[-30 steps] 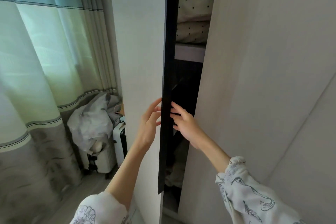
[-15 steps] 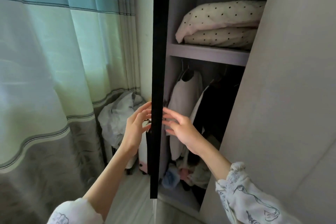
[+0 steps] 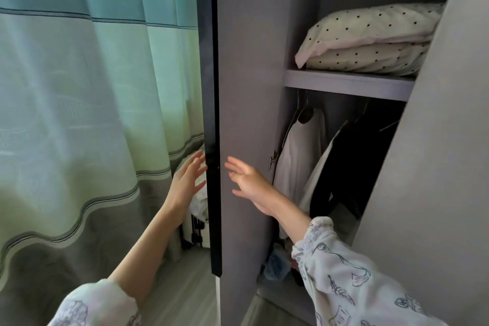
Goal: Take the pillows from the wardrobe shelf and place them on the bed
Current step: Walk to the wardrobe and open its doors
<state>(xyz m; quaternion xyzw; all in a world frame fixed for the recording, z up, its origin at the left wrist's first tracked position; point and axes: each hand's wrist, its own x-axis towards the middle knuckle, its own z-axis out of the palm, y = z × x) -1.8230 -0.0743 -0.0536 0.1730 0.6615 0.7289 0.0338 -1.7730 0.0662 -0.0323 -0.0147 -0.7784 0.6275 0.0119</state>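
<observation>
Two cream pillows with black dots lie stacked on the grey wardrobe shelf (image 3: 346,82) at the upper right, the upper pillow (image 3: 370,26) on the lower pillow (image 3: 370,59). The left wardrobe door (image 3: 243,114) stands swung open, its dark edge toward me. My left hand (image 3: 186,181) is on the outer side of that edge, fingers spread and straight. My right hand (image 3: 247,182) is on the inner side, fingers straight, at or just off the door's inner face. Neither hand holds anything. Both hands are well below the pillows.
Clothes (image 3: 304,156) hang under the shelf, white and dark garments. The right wardrobe door (image 3: 436,167) fills the right side. A green and grey curtain (image 3: 79,114) hangs at the left. A white bundle on a suitcase (image 3: 197,209) sits behind the open door.
The left door has swung further open, showing the whole pillow stack and the hanging clothes. Both hands followed its edge to the left, their fingers now straight and spread.
</observation>
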